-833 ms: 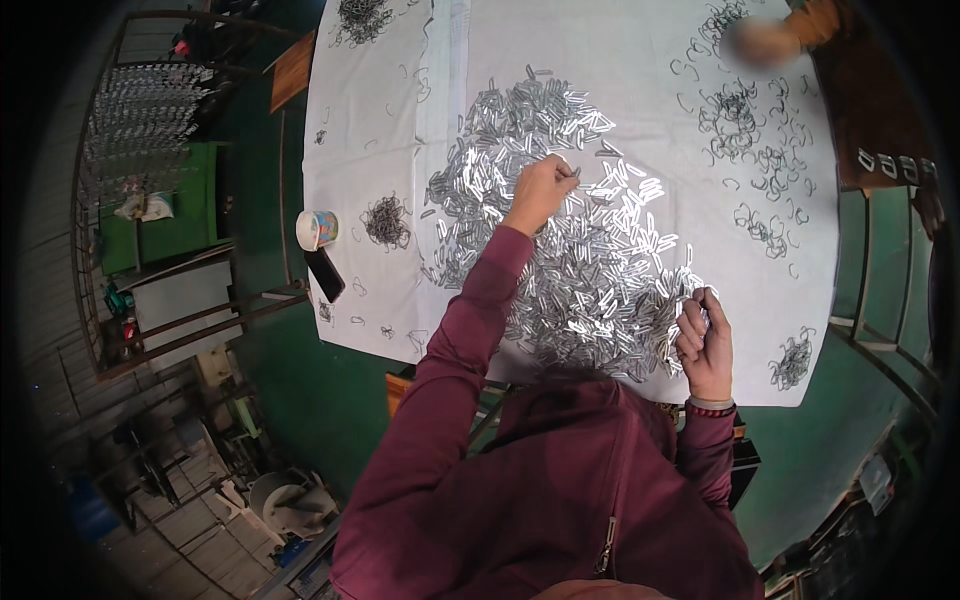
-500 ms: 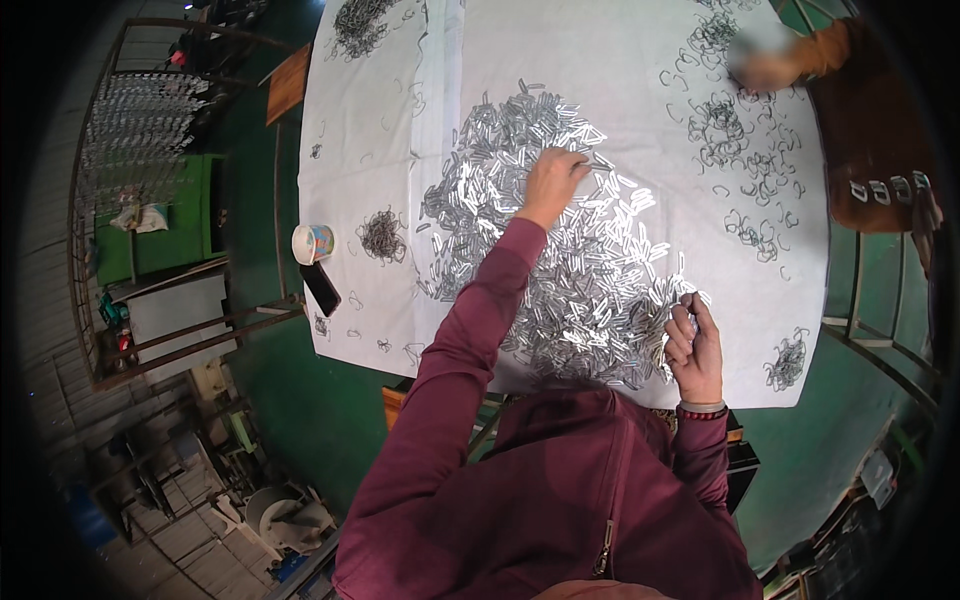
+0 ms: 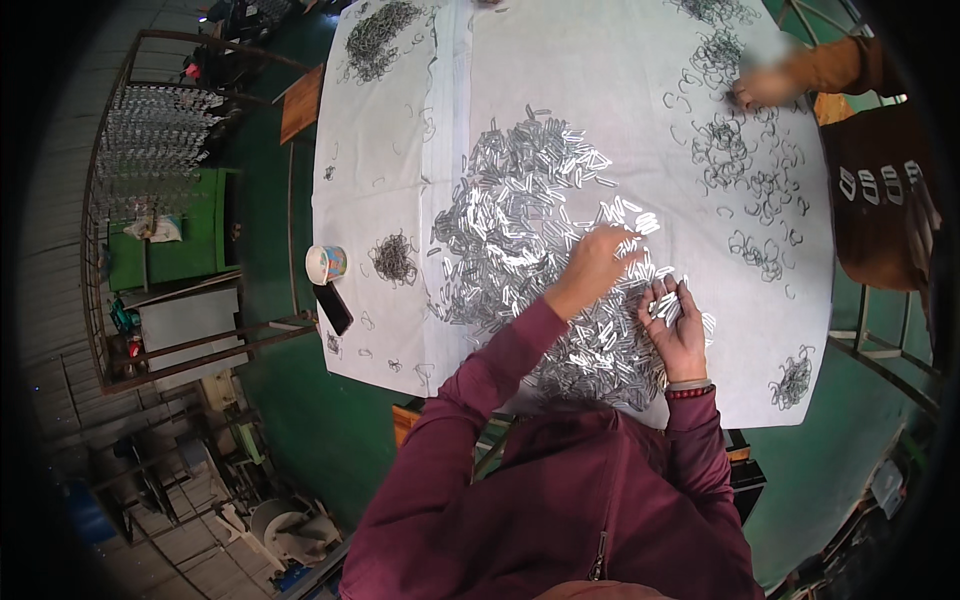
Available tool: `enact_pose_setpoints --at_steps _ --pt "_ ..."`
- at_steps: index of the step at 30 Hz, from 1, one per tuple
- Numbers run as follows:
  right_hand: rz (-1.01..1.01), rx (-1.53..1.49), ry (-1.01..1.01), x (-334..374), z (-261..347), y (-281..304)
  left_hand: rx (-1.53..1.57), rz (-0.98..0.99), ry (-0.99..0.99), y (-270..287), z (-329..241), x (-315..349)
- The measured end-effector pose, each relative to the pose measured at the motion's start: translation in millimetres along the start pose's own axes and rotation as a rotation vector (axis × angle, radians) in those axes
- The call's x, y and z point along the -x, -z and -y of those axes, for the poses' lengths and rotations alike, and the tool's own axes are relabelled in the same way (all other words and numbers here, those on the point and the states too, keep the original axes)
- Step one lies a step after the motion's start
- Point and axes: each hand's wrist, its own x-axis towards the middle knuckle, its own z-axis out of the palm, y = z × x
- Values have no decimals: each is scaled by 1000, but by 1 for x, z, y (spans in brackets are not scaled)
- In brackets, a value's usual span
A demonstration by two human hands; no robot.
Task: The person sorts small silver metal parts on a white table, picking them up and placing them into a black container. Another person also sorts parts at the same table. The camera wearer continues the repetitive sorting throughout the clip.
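A broad pile of small silver elongated metal loops point(image 3: 500, 240) lies on the white-covered table point(image 3: 580, 60). Over the pile's right side is my left hand point(image 3: 595, 268), palm down. Its fingers are bent toward the thumb, and whatever is between them is too small to make out. Close by on the right, at the pile's edge, my right hand point(image 3: 682, 335) is turned palm up. Its fingers curl around several metal loops point(image 3: 664, 304), which show between fingers and thumb. The two hands are apart.
Dark curved wire pieces point(image 3: 725, 150) are scattered along the right side, where another person's hand point(image 3: 765, 88) is among them. Wire clumps point(image 3: 393, 258) lie on the left, near a paper cup point(image 3: 326, 264) and a black phone point(image 3: 334, 308). Another wire heap point(image 3: 380, 40) sits far left.
My left hand has come from the pile's far part nearer and rightward, close to my right hand. The right hand has turned its palm upward, showing loops. The view has shifted slightly.
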Motion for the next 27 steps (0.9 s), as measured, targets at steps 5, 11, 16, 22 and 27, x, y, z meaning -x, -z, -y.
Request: enact_pose_setpoints --at_steps 5,11,16,22,27 --pt "248 -75 -116 10 20 6 -411 -295 95 12 82 -54" --pt "297 66 -72 24 34 20 -449 -186 132 16 99 -59" --pt "48 143 -37 27 25 19 -408 -239 -14 23 86 -62" --pt "271 172 -90 18 19 27 -556 -113 -130 1 99 -60" --pt "148 107 -49 12 10 20 -217 -97 54 1 54 -45"
